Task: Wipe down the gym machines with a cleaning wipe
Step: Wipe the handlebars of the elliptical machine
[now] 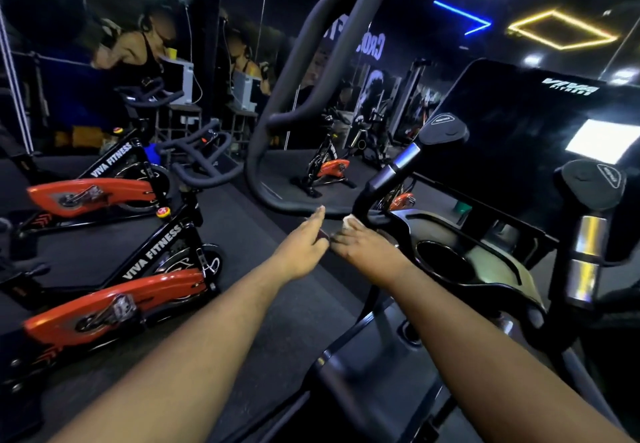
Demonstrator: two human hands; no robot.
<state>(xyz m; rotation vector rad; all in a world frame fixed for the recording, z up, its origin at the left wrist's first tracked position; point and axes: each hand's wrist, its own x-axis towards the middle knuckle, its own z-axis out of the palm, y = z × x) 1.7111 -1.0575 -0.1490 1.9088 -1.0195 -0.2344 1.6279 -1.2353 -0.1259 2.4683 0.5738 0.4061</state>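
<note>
White wipe [349,221] against black machine [450,255]

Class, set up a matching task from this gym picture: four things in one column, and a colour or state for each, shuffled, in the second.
Things:
1. Wipe
2. Left hand
3. Nearest bike's wheel cover
4. Screen on the machine's panel

Colour or state:
A. Orange-red
B. Lit, bright white
C. Open, fingers straight
D. White, under the right hand

Pairs: 1-D, 2-C, 3-A, 4-B
</note>
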